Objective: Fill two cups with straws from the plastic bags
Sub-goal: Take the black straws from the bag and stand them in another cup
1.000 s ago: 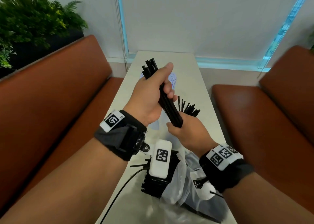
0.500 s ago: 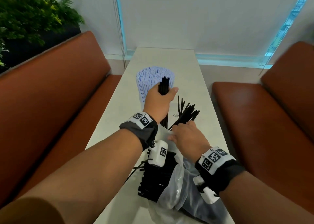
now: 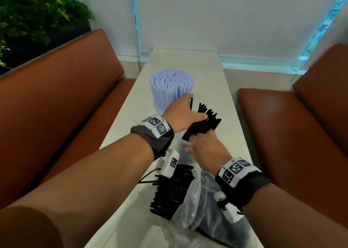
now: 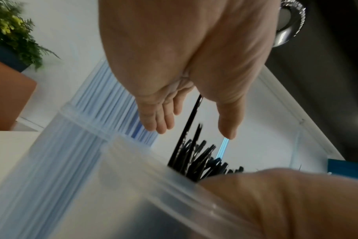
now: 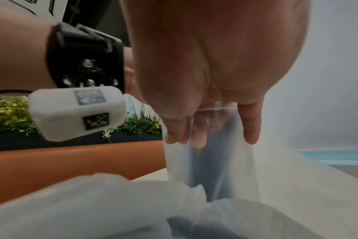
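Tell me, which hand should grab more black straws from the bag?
Probably the left hand: it looks open and free above the black straws, while the right hand grips the cup. The bag lies near both.

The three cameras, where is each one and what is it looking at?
Head: worn up high, looking down the table at both forearms, the left hand and right hand.
Left wrist: under the left palm, looking past its fingers at the black straws.
Right wrist: under the right palm, looking at the clear cup it holds.
Shared: all three show that cup.
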A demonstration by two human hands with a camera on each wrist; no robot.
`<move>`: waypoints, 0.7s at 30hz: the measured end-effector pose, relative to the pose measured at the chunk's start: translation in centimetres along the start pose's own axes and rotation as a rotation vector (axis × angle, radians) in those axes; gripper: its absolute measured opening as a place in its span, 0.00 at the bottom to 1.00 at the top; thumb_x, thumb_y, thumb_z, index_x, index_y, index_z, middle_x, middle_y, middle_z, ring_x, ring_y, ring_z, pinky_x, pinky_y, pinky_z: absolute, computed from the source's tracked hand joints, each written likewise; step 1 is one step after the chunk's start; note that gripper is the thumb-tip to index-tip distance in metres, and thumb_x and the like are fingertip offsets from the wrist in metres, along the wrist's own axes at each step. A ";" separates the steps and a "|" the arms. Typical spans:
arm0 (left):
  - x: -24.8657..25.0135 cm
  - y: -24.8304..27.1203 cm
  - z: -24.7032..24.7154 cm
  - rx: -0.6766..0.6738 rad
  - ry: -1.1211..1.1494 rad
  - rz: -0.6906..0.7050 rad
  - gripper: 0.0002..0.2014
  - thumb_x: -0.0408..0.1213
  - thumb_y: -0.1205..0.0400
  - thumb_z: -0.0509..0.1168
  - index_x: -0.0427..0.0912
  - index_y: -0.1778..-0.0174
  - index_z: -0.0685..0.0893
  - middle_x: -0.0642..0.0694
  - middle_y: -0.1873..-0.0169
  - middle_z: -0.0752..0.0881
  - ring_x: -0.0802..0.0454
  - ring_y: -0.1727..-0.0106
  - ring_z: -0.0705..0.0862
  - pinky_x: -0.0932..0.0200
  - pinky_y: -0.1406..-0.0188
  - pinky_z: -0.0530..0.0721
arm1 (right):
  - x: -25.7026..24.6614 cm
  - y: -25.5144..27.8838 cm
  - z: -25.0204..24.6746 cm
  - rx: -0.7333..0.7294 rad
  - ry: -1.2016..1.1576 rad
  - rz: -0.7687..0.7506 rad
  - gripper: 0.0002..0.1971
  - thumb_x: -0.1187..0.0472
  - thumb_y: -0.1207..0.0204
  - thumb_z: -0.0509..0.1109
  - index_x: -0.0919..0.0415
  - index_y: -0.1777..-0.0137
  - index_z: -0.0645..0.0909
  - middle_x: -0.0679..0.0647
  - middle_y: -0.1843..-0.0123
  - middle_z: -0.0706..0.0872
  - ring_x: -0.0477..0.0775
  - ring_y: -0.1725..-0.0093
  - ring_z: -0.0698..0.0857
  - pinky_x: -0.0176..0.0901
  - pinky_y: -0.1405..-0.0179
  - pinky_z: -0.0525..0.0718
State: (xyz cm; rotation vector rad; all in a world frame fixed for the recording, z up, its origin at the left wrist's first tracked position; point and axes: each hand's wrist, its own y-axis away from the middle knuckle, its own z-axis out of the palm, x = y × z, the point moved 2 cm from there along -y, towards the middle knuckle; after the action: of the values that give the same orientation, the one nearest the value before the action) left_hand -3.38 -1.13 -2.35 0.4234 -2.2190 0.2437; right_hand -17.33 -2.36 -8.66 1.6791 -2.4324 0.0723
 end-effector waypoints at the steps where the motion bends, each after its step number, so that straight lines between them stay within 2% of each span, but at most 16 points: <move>1: -0.1 0.6 -0.5 0.008 -0.006 0.017 0.43 0.55 0.28 0.79 0.46 0.19 0.68 0.51 0.32 0.79 0.49 0.28 0.79 0.62 0.37 0.76 | 0.0 0.0 0.0 -0.011 -0.011 0.011 0.12 0.53 0.11 0.56 0.48 0.39 0.82 0.48 0.45 0.78 0.57 0.43 0.77 0.50 0.50 0.63; 2: -0.2 1.5 -1.0 0.028 0.006 0.031 0.49 0.57 0.29 0.79 0.46 0.16 0.63 0.48 0.26 0.75 0.50 0.24 0.75 0.57 0.29 0.75 | 0.2 0.0 0.0 0.000 -0.033 0.034 0.11 0.52 0.11 0.57 0.48 0.42 0.80 0.48 0.48 0.76 0.58 0.42 0.76 0.49 0.49 0.64; 3: -0.5 2.5 -1.4 0.066 0.035 0.048 0.52 0.60 0.31 0.78 0.48 0.14 0.61 0.48 0.24 0.73 0.52 0.23 0.73 0.55 0.26 0.74 | 0.2 0.1 -0.2 -0.019 -0.097 0.089 0.08 0.50 0.11 0.57 0.48 0.46 0.77 0.48 0.51 0.74 0.59 0.42 0.74 0.47 0.48 0.67; 4: -0.8 3.7 -1.9 0.129 0.081 0.070 0.50 0.63 0.32 0.76 0.51 0.16 0.63 0.51 0.27 0.73 0.56 0.25 0.74 0.56 0.27 0.75 | 0.2 0.2 -0.3 -0.020 -0.142 0.125 0.07 0.49 0.11 0.57 0.48 0.47 0.74 0.47 0.52 0.74 0.59 0.42 0.74 0.47 0.47 0.69; 7: -2.6 7.8 -2.4 0.289 0.175 0.088 0.30 0.65 0.30 0.69 0.59 0.34 0.77 0.59 0.43 0.81 0.68 0.42 0.80 0.66 0.42 0.80 | 0.1 0.6 -0.1 0.003 -0.207 0.111 0.11 0.56 0.12 0.55 0.50 0.39 0.78 0.51 0.45 0.76 0.59 0.40 0.75 0.48 0.42 0.67; 9: -4.2 10.4 -1.4 0.215 0.095 0.048 0.15 0.60 0.25 0.68 0.61 0.45 0.81 0.59 0.51 0.84 0.68 0.51 0.83 0.64 0.46 0.83 | 0.3 1.5 -0.6 0.068 -0.407 0.139 0.13 0.61 0.17 0.59 0.54 0.35 0.77 0.52 0.39 0.75 0.58 0.37 0.72 0.47 0.38 0.70; 10: -5.1 11.5 -0.7 0.136 0.007 0.044 0.10 0.55 0.21 0.69 0.60 0.46 0.82 0.59 0.52 0.84 0.67 0.52 0.83 0.60 0.45 0.83 | 0.3 2.2 -0.9 0.175 -0.521 0.150 0.15 0.63 0.20 0.62 0.55 0.34 0.78 0.52 0.36 0.74 0.57 0.37 0.71 0.47 0.40 0.74; 12: -6.6 13.3 1.0 -0.043 -0.212 0.079 0.09 0.51 0.17 0.68 0.57 0.43 0.85 0.58 0.48 0.83 0.61 0.46 0.82 0.56 0.41 0.82 | -0.2 3.9 -1.2 0.493 -0.585 0.250 0.14 0.60 0.25 0.64 0.53 0.40 0.81 0.51 0.40 0.77 0.54 0.42 0.74 0.47 0.53 0.79; 13: -7.1 13.9 1.8 -0.117 -0.294 0.101 0.12 0.51 0.17 0.68 0.55 0.39 0.85 0.56 0.45 0.82 0.57 0.42 0.81 0.56 0.39 0.80 | -0.7 4.9 -1.3 0.585 -0.574 0.344 0.11 0.56 0.26 0.63 0.50 0.45 0.80 0.49 0.45 0.79 0.53 0.48 0.76 0.46 0.59 0.78; 14: -7.5 14.3 2.5 -0.164 -0.346 0.116 0.15 0.51 0.17 0.68 0.53 0.35 0.85 0.55 0.41 0.81 0.55 0.38 0.79 0.56 0.36 0.79 | -1.3 5.5 -1.2 0.555 -0.576 0.459 0.08 0.50 0.25 0.60 0.46 0.48 0.77 0.46 0.51 0.79 0.51 0.53 0.78 0.47 0.63 0.75; 15: -7.6 14.5 3.0 -0.186 -0.370 0.134 0.19 0.52 0.17 0.68 0.52 0.32 0.83 0.55 0.38 0.80 0.55 0.35 0.77 0.56 0.34 0.77 | -1.8 5.9 -0.5 0.407 -0.605 0.567 0.09 0.44 0.25 0.58 0.44 0.50 0.73 0.44 0.54 0.79 0.51 0.56 0.79 0.47 0.64 0.74; 17: -7.3 14.5 3.9 -0.205 -0.379 0.189 0.23 0.51 0.18 0.70 0.49 0.28 0.82 0.53 0.34 0.79 0.53 0.31 0.74 0.56 0.32 0.76 | -2.9 6.4 1.3 -0.032 -0.600 0.685 0.16 0.36 0.25 0.56 0.47 0.49 0.69 0.45 0.57 0.79 0.52 0.58 0.80 0.49 0.63 0.72; 18: -7.0 14.4 4.5 -0.223 -0.393 0.220 0.24 0.50 0.19 0.70 0.48 0.27 0.81 0.52 0.33 0.78 0.52 0.30 0.73 0.56 0.31 0.75 | -3.2 6.6 2.1 -0.160 -0.579 0.686 0.19 0.34 0.25 0.58 0.49 0.51 0.69 0.46 0.58 0.78 0.53 0.59 0.80 0.48 0.64 0.72; 19: -6.7 14.2 5.0 -0.254 -0.423 0.243 0.25 0.49 0.19 0.71 0.46 0.27 0.80 0.51 0.32 0.77 0.51 0.29 0.72 0.57 0.31 0.74 | -3.3 6.7 2.7 -0.210 -0.573 0.667 0.19 0.34 0.25 0.61 0.51 0.55 0.70 0.45 0.60 0.78 0.51 0.60 0.80 0.46 0.66 0.71; 21: -6.3 13.9 6.0 -0.325 -0.508 0.247 0.25 0.48 0.20 0.71 0.44 0.28 0.79 0.49 0.33 0.78 0.49 0.30 0.73 0.55 0.33 0.76 | -3.3 6.6 3.0 -0.175 -0.602 0.628 0.16 0.41 0.23 0.66 0.50 0.63 0.70 0.43 0.65 0.77 0.45 0.66 0.78 0.41 0.72 0.68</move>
State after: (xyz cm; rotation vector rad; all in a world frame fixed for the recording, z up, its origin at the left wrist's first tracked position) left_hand -9.30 11.23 -11.43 0.0270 -2.7507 -0.1138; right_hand -22.76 2.66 -11.76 0.8861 -3.1929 -0.6239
